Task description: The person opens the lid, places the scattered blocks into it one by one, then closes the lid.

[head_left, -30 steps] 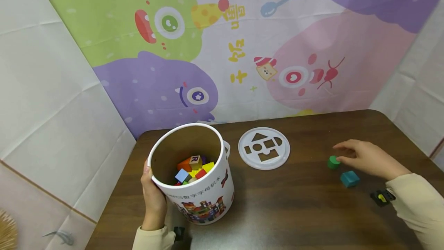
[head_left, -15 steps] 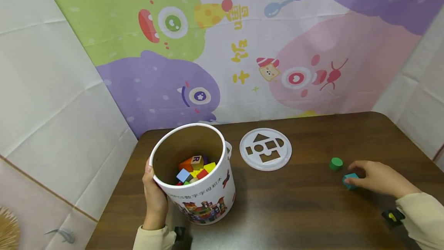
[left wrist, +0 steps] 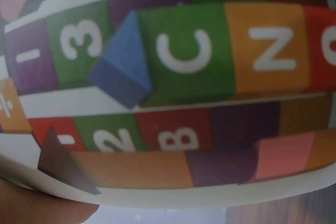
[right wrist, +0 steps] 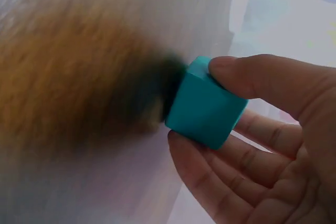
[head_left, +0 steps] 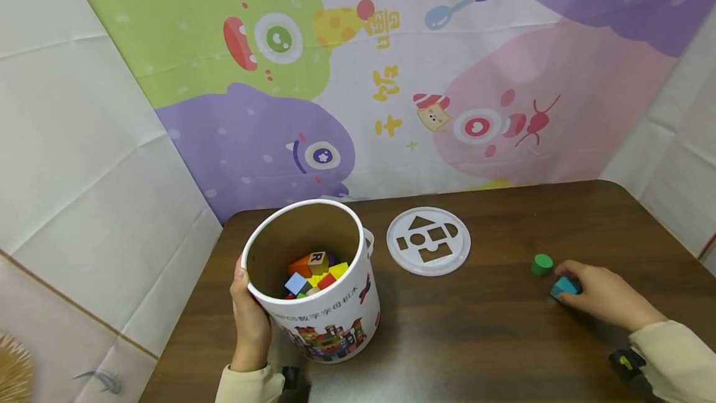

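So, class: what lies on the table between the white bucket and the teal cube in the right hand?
In the head view, the white shape-sorter lid lies flat between the bucket and the teal cube; the rest is bare table.

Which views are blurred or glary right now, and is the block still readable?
Head view: sharp, with soft glare on the table near the bucket. Left wrist: too close, bucket print soft. Right wrist: background smeared by blur, yet the teal block pinched by the right hand reads clearly.
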{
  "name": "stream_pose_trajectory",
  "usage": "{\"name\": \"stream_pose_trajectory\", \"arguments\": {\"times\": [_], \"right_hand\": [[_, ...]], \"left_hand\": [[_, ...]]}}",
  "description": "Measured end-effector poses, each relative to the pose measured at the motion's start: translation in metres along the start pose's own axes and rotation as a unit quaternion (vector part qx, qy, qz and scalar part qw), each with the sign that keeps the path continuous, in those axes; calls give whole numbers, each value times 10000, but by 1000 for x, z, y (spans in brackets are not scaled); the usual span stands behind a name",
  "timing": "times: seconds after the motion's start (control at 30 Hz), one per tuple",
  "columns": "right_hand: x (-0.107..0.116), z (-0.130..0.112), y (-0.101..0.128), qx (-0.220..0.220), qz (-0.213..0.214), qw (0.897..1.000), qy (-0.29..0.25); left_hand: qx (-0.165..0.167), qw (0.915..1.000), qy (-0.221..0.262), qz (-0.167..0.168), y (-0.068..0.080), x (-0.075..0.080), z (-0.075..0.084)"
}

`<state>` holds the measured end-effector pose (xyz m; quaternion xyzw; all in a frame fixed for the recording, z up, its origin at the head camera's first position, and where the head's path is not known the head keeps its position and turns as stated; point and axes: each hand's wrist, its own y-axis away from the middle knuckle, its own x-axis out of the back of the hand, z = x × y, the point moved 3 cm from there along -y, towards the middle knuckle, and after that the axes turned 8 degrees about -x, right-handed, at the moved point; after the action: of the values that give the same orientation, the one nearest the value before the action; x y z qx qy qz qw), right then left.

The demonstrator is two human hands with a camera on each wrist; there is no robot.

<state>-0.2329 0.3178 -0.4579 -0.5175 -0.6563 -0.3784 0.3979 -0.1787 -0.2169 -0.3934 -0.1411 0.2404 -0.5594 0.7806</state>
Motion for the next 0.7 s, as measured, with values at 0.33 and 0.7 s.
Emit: {"name": "stream_pose_trajectory", "arguments": {"times": [0.33,0.7], "right_hand": [[18,-25,0,254,132,9980,-556],[52,-76,-13,976,808,9878,-900]], "left_hand": [[-21,10000,-19,87,-1,0,1],[6,10000,43,16,0,0,0]]}}
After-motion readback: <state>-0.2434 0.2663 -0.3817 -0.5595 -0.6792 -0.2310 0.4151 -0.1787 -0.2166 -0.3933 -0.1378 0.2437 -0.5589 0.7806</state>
